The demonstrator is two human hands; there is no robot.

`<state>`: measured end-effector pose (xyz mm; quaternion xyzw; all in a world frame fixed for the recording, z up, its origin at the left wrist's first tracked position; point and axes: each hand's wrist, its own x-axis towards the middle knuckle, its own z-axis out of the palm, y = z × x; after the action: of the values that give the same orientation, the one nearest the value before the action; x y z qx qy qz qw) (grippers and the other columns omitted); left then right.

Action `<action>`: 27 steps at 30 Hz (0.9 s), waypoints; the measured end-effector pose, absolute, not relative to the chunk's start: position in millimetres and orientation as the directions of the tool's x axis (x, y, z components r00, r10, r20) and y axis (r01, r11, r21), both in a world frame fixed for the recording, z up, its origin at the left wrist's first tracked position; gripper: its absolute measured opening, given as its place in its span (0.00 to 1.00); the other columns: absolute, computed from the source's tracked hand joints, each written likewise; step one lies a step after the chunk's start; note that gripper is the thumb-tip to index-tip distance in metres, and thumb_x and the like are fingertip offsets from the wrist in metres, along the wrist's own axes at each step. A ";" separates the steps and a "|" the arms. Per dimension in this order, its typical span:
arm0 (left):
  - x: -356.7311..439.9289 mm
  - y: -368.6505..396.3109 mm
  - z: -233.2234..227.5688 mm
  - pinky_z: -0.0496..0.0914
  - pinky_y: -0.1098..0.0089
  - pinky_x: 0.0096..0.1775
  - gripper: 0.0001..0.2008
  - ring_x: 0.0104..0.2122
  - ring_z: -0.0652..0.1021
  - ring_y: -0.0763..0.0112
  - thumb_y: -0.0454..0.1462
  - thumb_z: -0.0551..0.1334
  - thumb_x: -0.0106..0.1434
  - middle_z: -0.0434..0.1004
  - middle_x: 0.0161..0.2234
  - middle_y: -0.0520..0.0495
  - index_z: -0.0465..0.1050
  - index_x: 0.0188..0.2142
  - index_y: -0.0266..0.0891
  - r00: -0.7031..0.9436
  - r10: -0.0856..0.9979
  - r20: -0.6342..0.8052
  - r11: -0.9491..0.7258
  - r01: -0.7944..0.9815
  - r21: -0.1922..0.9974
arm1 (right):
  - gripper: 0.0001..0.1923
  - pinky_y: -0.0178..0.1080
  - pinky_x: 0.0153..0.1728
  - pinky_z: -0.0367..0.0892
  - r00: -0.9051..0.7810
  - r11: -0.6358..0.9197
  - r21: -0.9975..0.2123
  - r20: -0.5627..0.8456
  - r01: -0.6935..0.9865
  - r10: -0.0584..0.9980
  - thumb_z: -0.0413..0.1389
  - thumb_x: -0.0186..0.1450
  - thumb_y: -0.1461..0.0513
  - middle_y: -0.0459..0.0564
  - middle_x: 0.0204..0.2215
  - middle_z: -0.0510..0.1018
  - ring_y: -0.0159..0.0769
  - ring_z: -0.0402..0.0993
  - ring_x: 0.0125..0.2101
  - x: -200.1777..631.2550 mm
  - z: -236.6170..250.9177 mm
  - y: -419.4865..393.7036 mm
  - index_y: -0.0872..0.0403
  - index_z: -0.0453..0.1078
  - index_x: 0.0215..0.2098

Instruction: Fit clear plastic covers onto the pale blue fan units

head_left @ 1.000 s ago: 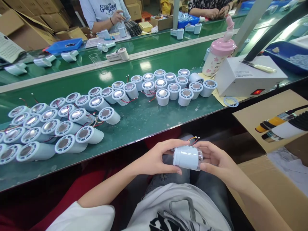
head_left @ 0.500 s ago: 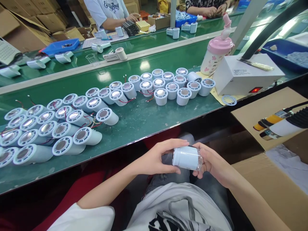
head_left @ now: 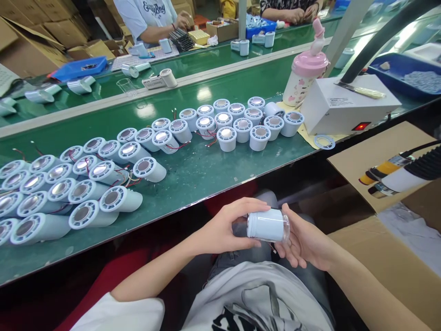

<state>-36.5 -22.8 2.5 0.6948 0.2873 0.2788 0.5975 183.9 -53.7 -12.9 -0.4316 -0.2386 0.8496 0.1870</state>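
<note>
Over my lap I hold a pale blue cylinder (head_left: 267,225) on its side, with a clear rim at its right end. My left hand (head_left: 225,227) grips its left end, thumb on top. My right hand (head_left: 303,241) lies open-palmed against its right end, fingers spread under and beside it. On the green bench (head_left: 193,177) in front lie several like cylinders (head_left: 86,184) on their sides at the left, with red wires. Several more (head_left: 241,122) stand upright at the middle right.
A white box with a red lit switch (head_left: 344,108) and a pink bottle (head_left: 305,73) stand at the right. A loose ring (head_left: 324,141) lies beside the box. Cardboard boxes (head_left: 375,156) sit to my right with a tool (head_left: 403,172). Other people work across the far bench.
My right hand has loosened from a grip around the cylinder's right end to an open palm against it. The wires seen at the cylinder's top a second ago are out of sight.
</note>
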 end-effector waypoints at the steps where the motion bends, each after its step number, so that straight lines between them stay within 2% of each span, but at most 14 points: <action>1: -36.3 -23.9 4.2 0.74 0.63 0.49 0.32 0.55 0.72 0.56 0.36 0.71 0.53 0.67 0.56 0.41 0.67 0.57 0.47 0.666 0.745 0.014 -0.091 0.081 0.993 | 0.35 0.25 0.10 0.60 -0.531 -0.772 -0.628 -0.623 -0.098 0.574 0.37 0.68 0.39 0.50 0.17 0.74 0.28 0.69 0.12 184.7 -14.3 -54.5 0.58 0.69 0.31; 3: -36.2 -25.3 7.6 0.74 0.62 0.49 0.33 0.53 0.73 0.57 0.37 0.71 0.53 0.68 0.56 0.41 0.65 0.58 0.46 0.648 0.760 -0.044 -0.030 0.102 0.994 | 0.26 0.29 0.17 0.68 -0.414 -0.578 -0.814 -0.508 -0.056 0.755 0.43 0.69 0.43 0.51 0.24 0.77 0.32 0.74 0.19 187.1 -17.3 -57.1 0.57 0.68 0.37; 5: -36.1 -25.7 10.6 0.74 0.62 0.49 0.33 0.52 0.73 0.58 0.37 0.71 0.53 0.68 0.56 0.41 0.65 0.58 0.45 0.639 0.764 -0.086 0.018 0.111 0.994 | 0.14 0.36 0.34 0.76 -0.292 -0.263 -0.963 -0.267 0.052 0.918 0.50 0.70 0.53 0.54 0.40 0.79 0.38 0.79 0.35 190.2 -19.2 -60.7 0.53 0.64 0.49; 6: -36.0 -25.6 11.8 0.74 0.62 0.49 0.34 0.52 0.73 0.58 0.38 0.71 0.53 0.68 0.56 0.41 0.65 0.58 0.45 0.637 0.765 -0.097 0.031 0.113 0.993 | 0.15 0.40 0.43 0.74 -0.274 -0.096 -0.988 -0.127 0.125 0.953 0.51 0.69 0.59 0.55 0.50 0.75 0.40 0.76 0.45 191.9 -19.5 -62.7 0.50 0.61 0.54; 7: -35.8 -25.4 12.7 0.74 0.62 0.49 0.34 0.52 0.74 0.58 0.38 0.71 0.53 0.69 0.55 0.41 0.65 0.59 0.45 0.634 0.766 -0.104 0.039 0.115 0.993 | 0.20 0.44 0.51 0.70 -0.292 0.058 -0.980 -0.001 0.192 0.957 0.52 0.68 0.63 0.55 0.58 0.68 0.42 0.70 0.54 193.5 -19.3 -64.5 0.48 0.58 0.57; 9: -35.5 -25.1 13.6 0.75 0.63 0.47 0.34 0.51 0.74 0.58 0.38 0.71 0.53 0.69 0.55 0.42 0.65 0.59 0.45 0.626 0.771 -0.114 0.051 0.118 0.992 | 0.27 0.49 0.59 0.62 -0.375 0.291 -0.918 0.179 0.269 0.910 0.53 0.66 0.68 0.51 0.65 0.57 0.44 0.57 0.62 196.2 -17.8 -67.4 0.44 0.55 0.61; 11: -35.7 -24.8 13.3 0.76 0.64 0.46 0.35 0.49 0.75 0.59 0.39 0.72 0.52 0.70 0.55 0.42 0.65 0.59 0.46 0.623 0.772 -0.125 0.071 0.111 0.991 | 0.29 0.49 0.60 0.60 -0.421 0.403 -0.868 0.262 0.291 0.868 0.54 0.65 0.70 0.50 0.65 0.57 0.43 0.55 0.64 198.2 -16.6 -68.7 0.43 0.56 0.60; 14: -36.1 -22.1 10.2 0.74 0.63 0.49 0.38 0.49 0.76 0.59 0.37 0.73 0.49 0.70 0.56 0.42 0.65 0.59 0.47 0.642 0.754 -0.139 0.121 0.073 0.990 | 0.29 0.47 0.58 0.65 -0.392 0.373 -0.890 0.256 0.261 0.884 0.59 0.63 0.67 0.50 0.62 0.63 0.43 0.60 0.61 199.7 -19.2 -68.4 0.42 0.59 0.59; 17: -28.8 -11.1 3.2 0.69 0.62 0.54 0.41 0.53 0.74 0.58 0.34 0.75 0.46 0.70 0.57 0.43 0.65 0.59 0.48 0.665 0.735 -0.132 0.177 0.001 0.984 | 0.29 0.49 0.56 0.67 -0.280 0.313 -0.928 0.251 0.204 0.927 0.63 0.60 0.66 0.52 0.59 0.67 0.45 0.64 0.59 198.8 -30.9 -69.1 0.43 0.62 0.56; 21: 12.6 20.6 -12.3 0.65 0.57 0.58 0.41 0.57 0.71 0.55 0.33 0.75 0.46 0.68 0.59 0.38 0.64 0.60 0.45 0.690 0.711 -0.133 0.275 -0.100 0.956 | 0.26 0.50 0.54 0.69 0.106 0.290 -0.947 0.305 0.141 0.946 0.64 0.60 0.66 0.56 0.59 0.67 0.47 0.63 0.59 199.3 -58.9 -75.7 0.47 0.63 0.54; 24: 65.7 48.0 -24.1 0.63 0.54 0.59 0.39 0.58 0.71 0.53 0.36 0.75 0.47 0.68 0.59 0.35 0.66 0.58 0.41 0.772 0.621 -0.136 0.350 -0.119 0.929 | 0.27 0.52 0.54 0.69 0.419 0.219 -0.966 0.257 0.137 0.871 0.63 0.60 0.63 0.60 0.61 0.63 0.49 0.62 0.60 209.0 -80.1 -79.9 0.50 0.61 0.54; 27: 118.9 69.2 -32.2 0.62 0.52 0.59 0.38 0.58 0.71 0.52 0.37 0.75 0.45 0.71 0.57 0.34 0.68 0.56 0.38 0.856 0.503 -0.120 0.364 -0.084 0.928 | 0.28 0.55 0.56 0.66 0.598 0.172 -0.981 0.193 0.093 0.778 0.63 0.59 0.61 0.62 0.63 0.59 0.50 0.60 0.61 225.9 -92.6 -78.5 0.50 0.58 0.55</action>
<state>118.9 69.2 -32.2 0.5334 0.1967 0.1830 0.8021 225.9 -78.5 -92.6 -0.5906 -0.3687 0.2553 0.6709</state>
